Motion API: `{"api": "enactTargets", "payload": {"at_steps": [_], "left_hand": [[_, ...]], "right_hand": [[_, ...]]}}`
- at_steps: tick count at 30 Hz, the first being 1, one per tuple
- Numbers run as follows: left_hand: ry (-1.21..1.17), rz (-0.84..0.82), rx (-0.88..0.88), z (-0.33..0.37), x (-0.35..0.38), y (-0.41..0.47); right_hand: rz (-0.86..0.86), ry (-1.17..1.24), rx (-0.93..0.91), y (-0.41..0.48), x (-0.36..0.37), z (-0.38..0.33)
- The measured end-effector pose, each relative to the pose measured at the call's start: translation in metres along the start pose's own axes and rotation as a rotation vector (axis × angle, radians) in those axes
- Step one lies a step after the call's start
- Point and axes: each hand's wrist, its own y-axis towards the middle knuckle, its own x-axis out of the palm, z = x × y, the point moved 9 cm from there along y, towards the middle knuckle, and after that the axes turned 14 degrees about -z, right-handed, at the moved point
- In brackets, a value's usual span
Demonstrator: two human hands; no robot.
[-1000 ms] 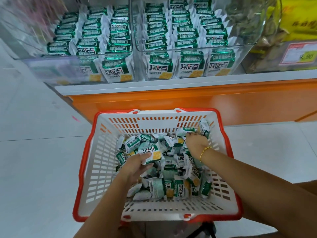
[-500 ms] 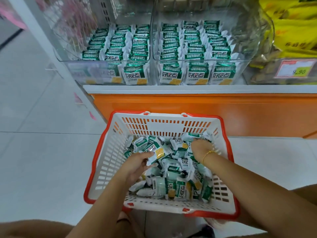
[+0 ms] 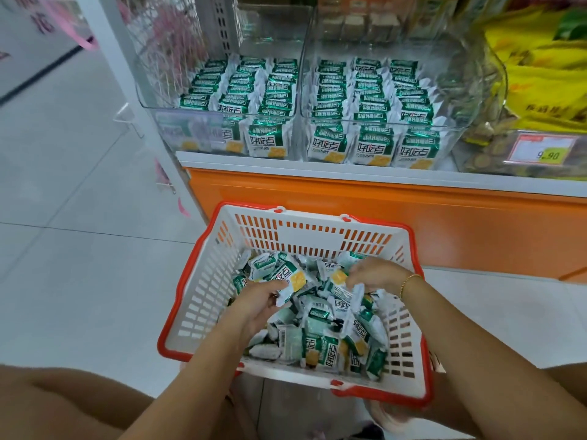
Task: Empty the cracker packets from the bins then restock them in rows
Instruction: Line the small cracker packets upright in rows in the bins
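Cracker packets (image 3: 317,315) — heaped in basket (image 3: 203,290) | left hand (image 3: 257,301) pinches one — right hand's (image 3: 371,274) grip unclear

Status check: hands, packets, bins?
Left hand gripping a packet in the basket. Right hand pinching another among the loose packets. Both bins already hold neat rows. Nothing blocking.
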Motion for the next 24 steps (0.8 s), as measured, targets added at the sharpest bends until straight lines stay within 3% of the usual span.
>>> {"api": "enactTargets", "payload": {"at_steps": [3, 6, 9, 13, 17, 20, 24], "left_hand": [[-0.043, 0.092, 0.040, 0.002, -0.011, 0.001], [-0.091, 0.096, 0.117, 0.012, -0.006, -0.003], [-0.111, 0.079, 0.230, 0.032, 0.005, -0.013], [-0.124, -0.049, 0.325, 0.058, 0.025, -0.024], [-0.148, -0.177, 0.437, 0.094, 0.044, -0.052], [-0.201, -0.229, 0.470, 0.119, 0.049, -0.075], [0.162, -0.208, 0.499, 0.157, 0.055, -0.111]], "right_hand": [[-0.088, 0.476, -0.277, -0.022, 0.004, -0.040], [-0.157, 0.724, -0.492, -0.045, 0.010, -0.082], [-0.155, 0.668, -0.650, -0.063, 0.015, -0.115], [0.108, 0.415, -0.727, -0.082, 0.005, -0.140], [0.319, 0.300, -0.794, -0.101, -0.008, -0.156], [0.383, 0.305, -0.859, -0.113, -0.011, -0.169], [0.513, 0.242, -0.857, -0.129, -0.018, -0.187]]}}
